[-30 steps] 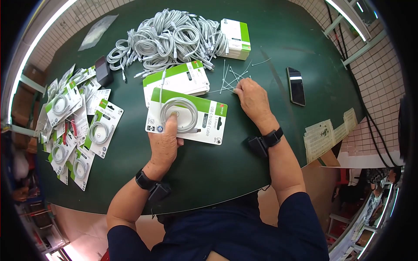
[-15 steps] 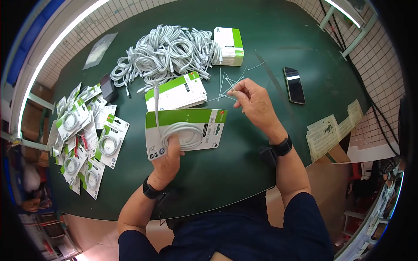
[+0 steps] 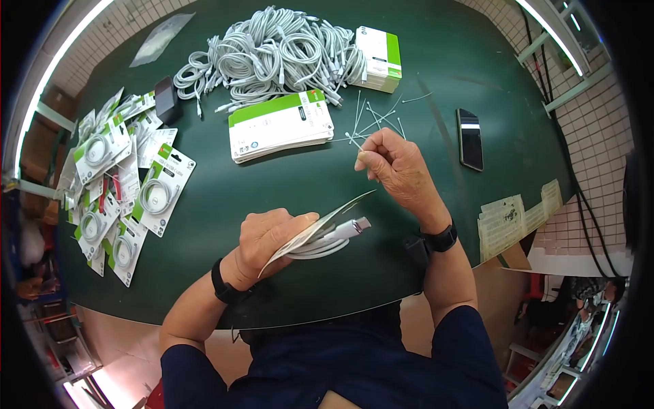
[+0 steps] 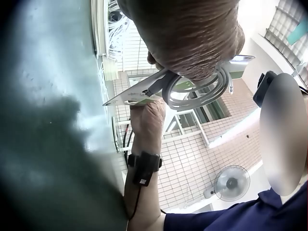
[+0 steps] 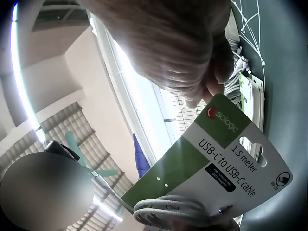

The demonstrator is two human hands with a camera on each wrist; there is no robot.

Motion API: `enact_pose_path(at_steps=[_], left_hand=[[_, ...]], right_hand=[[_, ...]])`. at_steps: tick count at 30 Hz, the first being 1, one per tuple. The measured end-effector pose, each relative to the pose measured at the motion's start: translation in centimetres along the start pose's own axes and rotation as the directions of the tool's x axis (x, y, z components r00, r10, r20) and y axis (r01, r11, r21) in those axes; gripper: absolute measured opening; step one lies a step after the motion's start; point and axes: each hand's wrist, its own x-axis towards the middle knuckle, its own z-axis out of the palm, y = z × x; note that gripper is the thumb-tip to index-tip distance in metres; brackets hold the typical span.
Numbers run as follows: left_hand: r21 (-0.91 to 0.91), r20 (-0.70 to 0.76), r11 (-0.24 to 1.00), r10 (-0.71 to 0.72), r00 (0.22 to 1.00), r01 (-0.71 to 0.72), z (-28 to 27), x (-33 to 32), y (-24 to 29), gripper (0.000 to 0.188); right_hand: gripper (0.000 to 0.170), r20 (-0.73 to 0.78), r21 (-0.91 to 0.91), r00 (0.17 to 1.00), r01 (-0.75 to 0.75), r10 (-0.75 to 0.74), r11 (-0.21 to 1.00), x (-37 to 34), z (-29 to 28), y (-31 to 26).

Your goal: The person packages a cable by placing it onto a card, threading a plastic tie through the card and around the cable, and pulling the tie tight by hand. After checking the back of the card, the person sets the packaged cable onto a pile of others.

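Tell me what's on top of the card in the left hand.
A coiled white cable lies against the printed face of the card. Any print beneath the coil is covered and can't be read.

right grip partly outside wrist view

The card is smooth printed paperboard, the cable matt and textured with a metal tip, the table smooth with soft sheen, the phone at right glossy glass, the sheet near right worn paper, the far-left bag crinkled plastic.
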Motion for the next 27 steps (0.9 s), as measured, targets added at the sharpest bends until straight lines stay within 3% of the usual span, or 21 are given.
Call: enact_pose_path(at_steps=[5, 9, 16, 21, 24, 27], left_hand=[[0.028, -0.001, 0.999, 0.019, 1.0, -0.019, 0.26, -0.08, -0.1, 0.039], [0.021, 0.015, 0.999, 0.043, 0.999, -0.044, 0.31, -0.08, -0.07, 0.041], [0.038, 0.016, 0.996, 0.08, 0.997, -0.081, 0.65, -0.13, -0.13, 0.041], [0.041, 0.012, 0.993, 0.109, 0.994, -0.109, 0.71, -0.31, -0.22, 0.042], [0.083, 0.066, 0.981, 0.172, 0.983, -0.177, 0.51, -0.37, -0.1, 0.043], [0.099, 0.097, 0.969, 0.216, 0.972, -0.225, 0.35, -0.04, 0.24, 0.042]], right_hand=[[0.01, 0.021, -0.05, 0.992, 0.122, -0.121, 0.991, 0.03, 0.44, 0.5], [0.01, 0.043, -0.101, 0.995, 0.091, -0.087, 0.991, -0.16, 0.52, 0.31], [0.01, 0.0, -0.072, 0.995, -0.097, 0.097, 0.993, 0.0, 0.49, 0.23], [0.007, -0.009, -0.114, 0.996, -0.091, 0.09, 0.989, 0.04, 0.61, 0.02], [0.003, -0.015, -0.134, 0.992, 0.122, -0.125, 0.983, 0.03, 0.51, 0.6], [0.004, -0.044, 0.003, 0.984, 0.17, -0.17, 0.985, -0.42, 0.76, -0.33]])
